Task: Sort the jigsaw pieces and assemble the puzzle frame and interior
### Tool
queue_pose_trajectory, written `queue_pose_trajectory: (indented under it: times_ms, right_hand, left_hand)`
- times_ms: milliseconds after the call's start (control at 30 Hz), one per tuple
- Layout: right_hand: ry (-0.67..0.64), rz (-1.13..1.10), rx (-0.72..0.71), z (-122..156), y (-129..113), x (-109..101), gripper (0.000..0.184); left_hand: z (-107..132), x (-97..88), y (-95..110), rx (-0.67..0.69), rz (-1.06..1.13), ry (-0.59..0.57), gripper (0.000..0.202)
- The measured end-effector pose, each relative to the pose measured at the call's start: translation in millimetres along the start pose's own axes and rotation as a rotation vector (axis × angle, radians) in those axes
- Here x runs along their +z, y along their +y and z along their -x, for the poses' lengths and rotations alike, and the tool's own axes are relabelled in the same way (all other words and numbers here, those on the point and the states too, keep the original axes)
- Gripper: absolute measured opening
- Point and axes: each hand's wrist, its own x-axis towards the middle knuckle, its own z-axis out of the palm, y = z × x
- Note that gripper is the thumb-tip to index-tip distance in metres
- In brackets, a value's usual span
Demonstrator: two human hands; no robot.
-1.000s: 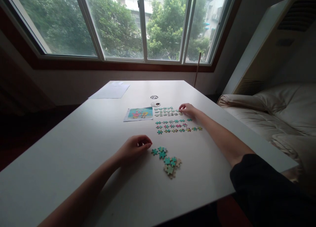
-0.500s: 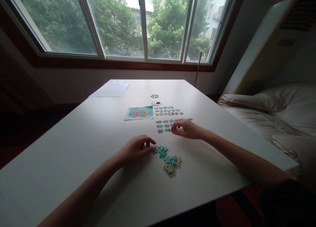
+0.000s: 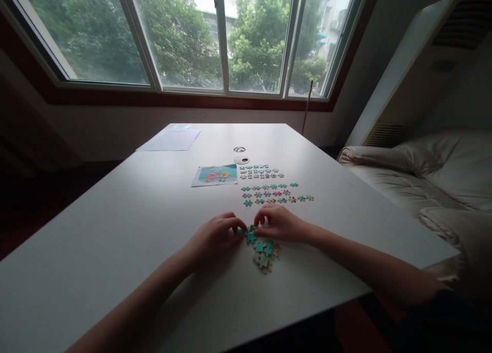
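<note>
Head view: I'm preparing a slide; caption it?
Left hand and right hand at loose teal knobbed jigsaw pieces on a smooth white table.

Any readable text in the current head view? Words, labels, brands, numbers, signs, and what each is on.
None readable.
Picture sheet: a colour picture; no lettering can be made out.
Nearer round item and farther round item: dark markings, too small to tell if they are text.
White paper: no legible writing.
Puzzle pieces: no readable characters.

Daylight enters a wide window [image 3: 223, 40]; a pale sofa [image 3: 415, 184] stands right of a white table [image 3: 115, 230].
</note>
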Motion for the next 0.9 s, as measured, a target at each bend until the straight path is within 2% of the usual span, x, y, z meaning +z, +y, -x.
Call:
queue_pose_trajectory:
  times_ms: [167,300,600,767,900]
  right_hand:
    - [0.024,-0.152,0.087,1.5,-7.6,-1.5,0.006]
    - [0.082,-0.218,0.029,2.5,-11.4,-1.6,0.006]
    - [0.139,-0.26,0.0,-1.0,-18.1,-2.5,0.01]
    - [0.277,-0.186,-0.037,0.7,-18.0,-2.4,0.026]
    - [0.36,-0.007,-0.074,1.7,-13.7,-0.4,0.028]
  left_hand:
    - [-1.5,0.8,8.2,0.031,0.01,0.086,0.015]
    - [-3.0,0.4,16.5,0.036,0.045,0.159,0.017]
    - [-4.6,5.0,19.7,0.006,0.134,0.152,0.016]
    - [-6.4,4.9,19.5,-0.083,0.29,0.183,0.019]
    - [-7.6,2.6,17.0,-0.176,0.505,0.203,0.024]
